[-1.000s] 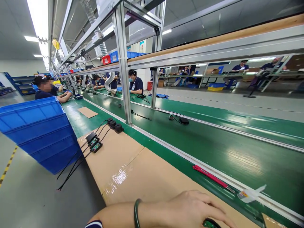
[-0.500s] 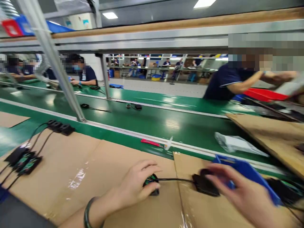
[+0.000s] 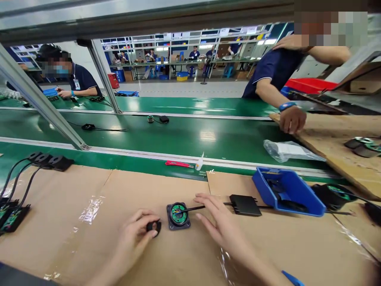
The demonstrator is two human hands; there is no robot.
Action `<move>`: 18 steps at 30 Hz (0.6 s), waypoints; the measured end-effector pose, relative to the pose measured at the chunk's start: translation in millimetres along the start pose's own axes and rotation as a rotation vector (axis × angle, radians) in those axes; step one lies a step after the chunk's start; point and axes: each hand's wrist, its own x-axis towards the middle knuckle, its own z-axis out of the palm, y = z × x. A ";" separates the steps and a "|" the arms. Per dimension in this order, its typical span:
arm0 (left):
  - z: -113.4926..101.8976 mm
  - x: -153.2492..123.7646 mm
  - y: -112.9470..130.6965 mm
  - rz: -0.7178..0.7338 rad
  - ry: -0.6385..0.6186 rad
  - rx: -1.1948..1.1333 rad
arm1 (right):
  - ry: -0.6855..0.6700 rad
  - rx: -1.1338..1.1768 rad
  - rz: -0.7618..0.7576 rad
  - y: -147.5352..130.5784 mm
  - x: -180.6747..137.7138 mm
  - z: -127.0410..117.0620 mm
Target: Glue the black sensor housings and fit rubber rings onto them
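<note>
A small black square housing with a round green circuit board (image 3: 178, 215) lies on the cardboard-covered bench. A black cable runs from it to a flat black box (image 3: 245, 205) on its right. My left hand (image 3: 135, 237) pinches a small black round part (image 3: 154, 227) just left of the housing. My right hand (image 3: 222, 225) rests open on the cardboard, fingers stretched toward the cable beside the housing.
A blue tray (image 3: 290, 192) sits right of the black box. Wired black units (image 3: 13, 216) lie at far left. A red-handled tool (image 3: 178, 163) lies by the green conveyor (image 3: 190, 137). A co-worker's hand (image 3: 292, 119) rests on a cardboard sheet at right.
The view dropped and steadied on the bench. My left hand came off the green-board housing and now pinches a small black part. My right hand let go of the black box.
</note>
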 end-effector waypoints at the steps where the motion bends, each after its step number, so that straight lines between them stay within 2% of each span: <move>1: -2.8 -2.1 -6.1 0.024 0.004 0.118 | -0.036 0.007 0.022 5.5 1.6 2.5; 4: -8.2 -7.1 -12.5 0.119 -0.040 0.386 | -0.088 0.057 0.054 11.7 3.1 8.6; 9: -17.6 -1.6 0.2 0.220 -0.124 0.460 | -0.006 0.105 0.059 7.0 0.9 9.5; 12: -21.4 10.7 12.3 0.255 -0.032 0.459 | 0.006 0.125 0.085 4.9 -0.3 8.7; 15: -17.3 27.3 26.1 0.349 0.078 0.452 | 0.017 0.132 0.098 4.8 -1.2 9.4; 18: -4.3 43.6 36.5 0.436 0.057 0.405 | 0.016 0.160 0.106 4.8 -1.8 10.2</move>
